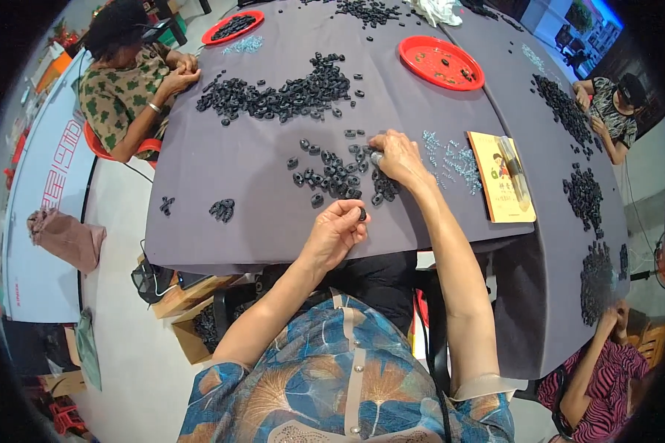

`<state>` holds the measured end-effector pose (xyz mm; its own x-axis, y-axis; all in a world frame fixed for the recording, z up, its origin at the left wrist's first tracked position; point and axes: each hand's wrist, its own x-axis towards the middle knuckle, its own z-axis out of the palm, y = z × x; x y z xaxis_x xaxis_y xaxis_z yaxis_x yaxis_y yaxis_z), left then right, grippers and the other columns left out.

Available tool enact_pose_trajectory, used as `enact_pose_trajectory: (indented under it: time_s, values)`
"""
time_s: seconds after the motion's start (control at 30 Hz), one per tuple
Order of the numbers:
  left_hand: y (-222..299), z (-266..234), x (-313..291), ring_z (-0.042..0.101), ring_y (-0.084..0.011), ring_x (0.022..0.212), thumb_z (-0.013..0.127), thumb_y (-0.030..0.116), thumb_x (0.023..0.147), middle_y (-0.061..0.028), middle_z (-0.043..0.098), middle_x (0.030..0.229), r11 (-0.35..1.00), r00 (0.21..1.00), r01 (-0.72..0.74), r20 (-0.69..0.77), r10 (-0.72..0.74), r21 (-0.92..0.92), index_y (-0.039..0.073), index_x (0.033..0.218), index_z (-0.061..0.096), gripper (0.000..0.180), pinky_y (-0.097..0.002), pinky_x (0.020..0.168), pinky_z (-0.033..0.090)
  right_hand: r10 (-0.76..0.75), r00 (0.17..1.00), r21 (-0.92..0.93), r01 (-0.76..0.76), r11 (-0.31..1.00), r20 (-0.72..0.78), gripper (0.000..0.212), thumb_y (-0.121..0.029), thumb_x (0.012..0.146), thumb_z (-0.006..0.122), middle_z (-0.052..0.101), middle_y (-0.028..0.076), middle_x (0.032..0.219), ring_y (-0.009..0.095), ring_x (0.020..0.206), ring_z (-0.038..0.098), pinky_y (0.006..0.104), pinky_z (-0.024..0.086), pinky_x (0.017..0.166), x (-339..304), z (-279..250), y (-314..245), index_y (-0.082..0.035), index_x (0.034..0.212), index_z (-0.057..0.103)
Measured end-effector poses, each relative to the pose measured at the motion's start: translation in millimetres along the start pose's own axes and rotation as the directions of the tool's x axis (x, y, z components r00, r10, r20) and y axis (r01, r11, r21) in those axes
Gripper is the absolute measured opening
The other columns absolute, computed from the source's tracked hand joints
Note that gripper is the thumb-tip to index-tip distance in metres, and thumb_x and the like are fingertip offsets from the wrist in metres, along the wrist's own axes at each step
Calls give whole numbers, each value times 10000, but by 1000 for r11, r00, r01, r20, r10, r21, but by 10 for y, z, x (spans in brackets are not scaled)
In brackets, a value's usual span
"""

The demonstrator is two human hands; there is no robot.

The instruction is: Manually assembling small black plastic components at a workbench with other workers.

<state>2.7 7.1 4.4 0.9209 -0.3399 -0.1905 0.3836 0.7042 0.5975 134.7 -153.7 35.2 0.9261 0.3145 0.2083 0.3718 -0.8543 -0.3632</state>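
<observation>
My left hand (336, 232) is near the table's front edge, thumb and fingers pinched on a small black oval piece (362, 214). Over the right side of a loose pile of similar black pieces (336, 176) is my right hand (399, 156), its fingers bent down and the thumb apart from the forefinger. Something pale and shiny covers its thumb tip. Whether its fingertips touch a piece cannot be made out. To the right of that hand lie small clear bluish bits (451, 159), scattered on the grey tablecloth (258, 199).
Beyond lies a larger heap of black pieces (281, 96). A red tray (442, 83) holds a few pieces; another red tray (233, 16) is full. A yellow booklet (499, 193) with a clear-wrapped item lies right. Co-workers sit left (129, 96) and right (613, 111). A cardboard box (192, 343) stands below.
</observation>
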Motion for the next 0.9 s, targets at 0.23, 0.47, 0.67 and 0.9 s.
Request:
enact_pose_trajectory:
  time_s: [0.23, 0.47, 0.67, 0.9]
  values:
    - [1, -18, -9, 570, -130, 647, 547, 104, 901, -107, 606, 857, 1000, 1000, -7, 23, 7, -2, 40, 1014, 570, 131, -249, 590, 476, -19, 999, 104, 16, 994, 28, 313, -29, 726, 566, 619, 159, 966, 299, 937, 601, 381, 466, 820, -12, -41, 95, -42, 1029, 645]
    - [-12, -33, 5, 576, -129, 655, 535, 105, 908, -109, 607, 873, 1000, 999, -3, 34, 3, -6, 41, 1024, 563, 136, -250, 598, 482, 185, 982, 420, -182, 889, 33, 258, -55, 799, 530, 649, 186, 950, 311, 921, 622, 373, 461, 828, 0, -149, 69, -33, 1034, 636]
    - [-9, -14, 2, 578, -130, 653, 529, 102, 910, -110, 607, 871, 1000, 1000, -2, 23, 2, -2, 41, 1023, 564, 133, -253, 599, 484, 216, 970, 399, -241, 885, 107, 203, -104, 778, 582, 660, 172, 853, 281, 840, 643, 366, 476, 778, 54, -221, 155, -29, 955, 648]
    - [-9, -12, 0, 579, -129, 657, 531, 104, 909, -110, 609, 864, 1000, 1000, -4, 19, 4, -4, 41, 1024, 566, 136, -256, 598, 481, 164, 976, 95, -179, 979, 143, 195, -185, 706, 639, 662, 173, 807, 321, 804, 646, 413, 491, 741, 57, -228, 97, -60, 853, 669]
